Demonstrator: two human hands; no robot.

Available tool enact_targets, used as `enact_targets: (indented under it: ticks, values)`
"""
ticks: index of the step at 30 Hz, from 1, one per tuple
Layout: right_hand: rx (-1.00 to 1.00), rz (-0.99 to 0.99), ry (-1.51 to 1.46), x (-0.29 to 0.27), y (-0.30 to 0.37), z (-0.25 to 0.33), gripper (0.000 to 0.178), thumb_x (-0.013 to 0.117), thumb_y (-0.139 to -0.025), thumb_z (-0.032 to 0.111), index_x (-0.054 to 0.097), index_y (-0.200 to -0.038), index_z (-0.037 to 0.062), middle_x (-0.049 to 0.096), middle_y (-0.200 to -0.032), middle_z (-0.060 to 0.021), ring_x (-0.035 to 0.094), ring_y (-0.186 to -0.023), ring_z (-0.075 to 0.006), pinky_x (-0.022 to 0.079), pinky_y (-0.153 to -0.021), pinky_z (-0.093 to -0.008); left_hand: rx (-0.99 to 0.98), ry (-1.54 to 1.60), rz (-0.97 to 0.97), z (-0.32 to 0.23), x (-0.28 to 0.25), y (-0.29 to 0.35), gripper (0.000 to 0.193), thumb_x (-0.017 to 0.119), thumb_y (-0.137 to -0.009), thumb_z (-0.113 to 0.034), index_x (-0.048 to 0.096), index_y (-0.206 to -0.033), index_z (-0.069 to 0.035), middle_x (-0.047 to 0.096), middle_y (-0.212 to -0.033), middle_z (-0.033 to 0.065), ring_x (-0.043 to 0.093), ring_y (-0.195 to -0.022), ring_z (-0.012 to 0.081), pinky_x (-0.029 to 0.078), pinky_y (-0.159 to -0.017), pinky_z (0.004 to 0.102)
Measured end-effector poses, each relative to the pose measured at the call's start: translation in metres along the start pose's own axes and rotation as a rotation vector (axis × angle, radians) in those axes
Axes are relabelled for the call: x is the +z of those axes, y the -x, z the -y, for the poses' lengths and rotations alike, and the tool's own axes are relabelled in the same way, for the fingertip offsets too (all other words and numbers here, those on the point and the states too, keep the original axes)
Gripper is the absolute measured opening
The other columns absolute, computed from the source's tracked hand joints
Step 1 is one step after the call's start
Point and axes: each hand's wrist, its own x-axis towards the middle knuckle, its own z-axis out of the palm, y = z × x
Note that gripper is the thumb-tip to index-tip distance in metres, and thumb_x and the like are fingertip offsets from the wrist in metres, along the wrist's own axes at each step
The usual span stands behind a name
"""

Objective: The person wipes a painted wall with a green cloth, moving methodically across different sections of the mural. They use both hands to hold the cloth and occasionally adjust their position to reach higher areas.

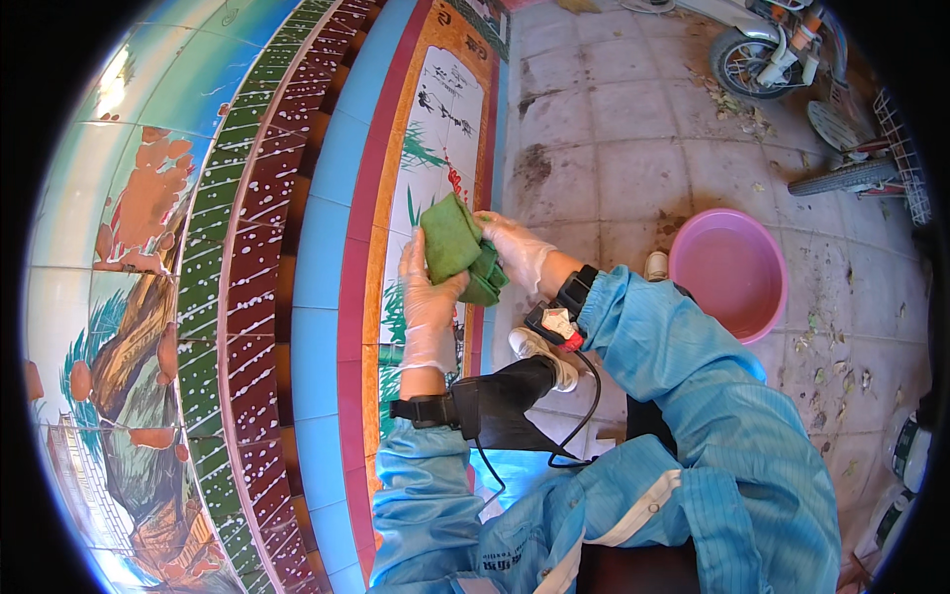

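A folded green cloth (451,238) is held up between my two gloved hands, in front of the painted tile wall. My left hand (429,305), in a clear thin glove, grips its lower left side with the thumb across the front. On the far right edge of the cloth, my right hand (515,247) has its fingers closed, also in a clear glove. A looser fold of the cloth hangs below the right hand. Both wrists carry black straps with cables.
A pink basin (729,275) with liquid in it stands on the tiled floor to my right. Parked wheeled vehicles, one with a black tyre (749,65), are at the far right. The tiled wall (332,247) rises close on my left. Dry leaves (742,117) litter the floor.
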Motion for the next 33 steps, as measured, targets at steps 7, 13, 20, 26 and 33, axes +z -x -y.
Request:
enact_targets:
  ticks: [7,13,20,26,33]
  values:
    - [-0.026,0.343,0.154,-0.011,0.008,0.016,0.038,0.061,-0.097,0.039,0.06,-0.115,0.0049,0.064,-0.107,-0.0028,0.06,-0.104,-0.0171,0.047,-0.092,-0.035,-0.275,0.83,-0.167,0.002,-0.027,0.006,0.053,0.056,-0.1,-0.035,0.044,-0.14,-0.002,0.056,-0.134,0.0151,0.054,-0.123,0.029,0.045,-0.105,0.0472]
    - [0.073,0.541,0.104,-0.011,0.022,0.02,0.066,0.05,-0.097,0.058,0.057,-0.127,-0.0005,0.063,-0.121,-0.0089,0.058,-0.11,-0.0179,0.045,-0.097,-0.0344,-0.309,0.954,-0.076,-0.007,-0.043,0.013,0.05,0.055,-0.1,-0.033,0.046,-0.139,-0.003,0.055,-0.135,0.0148,0.054,-0.123,0.0318,0.044,-0.106,0.0502]
    - [0.231,0.613,-0.01,0.006,0.064,-0.011,0.069,0.055,-0.096,0.054,0.042,-0.144,0.0065,0.056,-0.138,-0.0087,0.054,-0.125,-0.0216,0.044,-0.105,-0.0435,-0.382,0.563,-0.046,-0.034,-0.043,0.029,0.047,0.067,-0.095,-0.029,0.055,-0.131,-0.001,0.065,-0.121,0.0111,0.063,-0.107,0.0237,0.051,-0.093,0.0353]
    - [0.206,0.465,0.044,0.001,0.09,-0.032,0.06,0.055,-0.098,0.048,0.044,-0.143,0.0095,0.058,-0.132,-0.0121,0.058,-0.12,-0.0246,0.048,-0.101,-0.0453,-0.051,-0.421,0.026,-0.045,-0.051,0.055,0.04,0.072,-0.089,-0.024,0.062,-0.122,-0.006,0.07,-0.11,0.0135,0.068,-0.095,0.0319,0.053,-0.083,0.0411]
    - [0.089,0.226,-0.069,-0.004,0.111,-0.018,0.053,0.055,-0.099,0.044,0.05,-0.137,0.0081,0.062,-0.126,-0.0119,0.062,-0.113,-0.026,0.051,-0.097,-0.0456,0.661,-1.226,-0.799,-0.083,-0.206,0.079,0.062,0.081,-0.076,-0.024,0.056,-0.132,-0.01,0.055,-0.133,0.0186,0.056,-0.114,0.0372,0.044,-0.094,0.0515]
